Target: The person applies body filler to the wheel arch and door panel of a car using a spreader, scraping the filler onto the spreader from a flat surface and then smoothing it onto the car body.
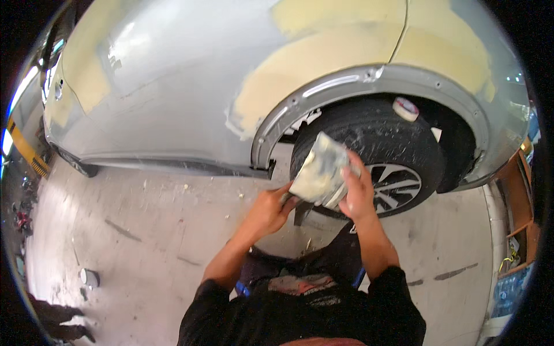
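Both my hands are in front of the car's wheel. My right hand grips the right side of a flat board smeared with pale body filler, its thumb on the face. At the board's lower left corner, my left hand has its fingers closed around something thin and mostly hidden, perhaps a spreader's handle. Behind them stands the tire, with a roll of masking tape resting on its tread. Dried yellowish filler covers the grey car body panel around the bare wheel arch.
A small tin stands on the floor at the lower left, near another person's shoes. At the right edge are a wooden shelf and blue plastic bottles. Filler crumbs dot the concrete floor.
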Motion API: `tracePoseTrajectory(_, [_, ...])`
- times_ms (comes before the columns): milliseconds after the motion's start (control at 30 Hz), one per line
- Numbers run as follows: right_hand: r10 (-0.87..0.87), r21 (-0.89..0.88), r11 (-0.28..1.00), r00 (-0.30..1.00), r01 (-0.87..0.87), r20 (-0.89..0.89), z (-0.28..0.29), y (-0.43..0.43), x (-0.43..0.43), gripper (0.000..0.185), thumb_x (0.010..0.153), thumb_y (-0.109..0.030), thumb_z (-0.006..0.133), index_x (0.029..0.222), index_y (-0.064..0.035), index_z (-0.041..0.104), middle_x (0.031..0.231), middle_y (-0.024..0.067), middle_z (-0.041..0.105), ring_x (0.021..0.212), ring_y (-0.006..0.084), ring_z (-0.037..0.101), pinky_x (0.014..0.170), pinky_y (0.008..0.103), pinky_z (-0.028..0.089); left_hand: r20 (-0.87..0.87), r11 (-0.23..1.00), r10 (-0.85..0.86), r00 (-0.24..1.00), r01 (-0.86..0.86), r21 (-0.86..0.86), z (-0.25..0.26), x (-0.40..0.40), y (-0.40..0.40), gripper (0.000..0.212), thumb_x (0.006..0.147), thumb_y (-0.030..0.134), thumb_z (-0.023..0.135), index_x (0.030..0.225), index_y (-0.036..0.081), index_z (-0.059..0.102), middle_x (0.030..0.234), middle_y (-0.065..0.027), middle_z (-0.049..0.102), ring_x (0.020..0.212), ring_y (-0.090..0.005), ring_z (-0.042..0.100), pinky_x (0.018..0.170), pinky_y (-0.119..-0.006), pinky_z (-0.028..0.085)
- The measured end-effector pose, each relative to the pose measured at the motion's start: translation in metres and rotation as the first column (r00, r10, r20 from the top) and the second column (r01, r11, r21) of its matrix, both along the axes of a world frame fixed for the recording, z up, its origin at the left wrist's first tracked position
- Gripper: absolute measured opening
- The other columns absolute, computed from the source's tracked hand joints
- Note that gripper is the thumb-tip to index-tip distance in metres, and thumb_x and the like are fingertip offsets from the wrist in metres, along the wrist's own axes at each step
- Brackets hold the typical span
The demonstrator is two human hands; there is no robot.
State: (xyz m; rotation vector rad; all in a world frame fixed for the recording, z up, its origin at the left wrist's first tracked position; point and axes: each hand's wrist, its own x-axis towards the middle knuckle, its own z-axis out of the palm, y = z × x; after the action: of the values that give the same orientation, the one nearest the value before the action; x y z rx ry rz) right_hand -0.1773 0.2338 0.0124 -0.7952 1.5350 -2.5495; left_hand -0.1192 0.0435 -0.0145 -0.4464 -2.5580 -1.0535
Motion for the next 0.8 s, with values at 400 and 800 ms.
tracePoseTrajectory(400, [0.347, 0.653, 0.574, 0.576, 0.494, -0.741, -0.044, -0.009, 0.014, 0.048, 0.08, -0.011, 0.05, 0.124, -0.0313, 0.047, 0.14, 0.0107, 0.027, 0.131, 0.0284, 0.023, 0.103, 0.0444, 0.022, 0.116, 0.143, -0.126, 0.985, -0.097, 0.985, -0.037, 0.023, -0.002, 0.028, 0.077, -0.002, 0.054, 0.105, -0.005, 0.051, 0.094, -0.0147, 0.06, 0.081, -0.0219, 0.061, 0.067, -0.033, 0.051])
tracePoseTrajectory(800, [-0.021, 0.468, 0.835, 0.868, 0.287, -0.496, -0.056, 0.007, 0.014, 0.045, 0.083, -0.007, 0.053, 0.127, -0.0097, 0.043, 0.128, 0.0148, 0.044, 0.118, 0.029, 0.043, 0.097, 0.0384, 0.033, 0.121, 0.337, -0.072, 0.99, -0.09, 0.937, -0.03, 0.026, -0.013, 0.035, 0.076, 0.004, 0.061, 0.109, -0.003, 0.051, 0.098, -0.0097, 0.059, 0.087, -0.02, 0.059, 0.076, -0.033, 0.048])
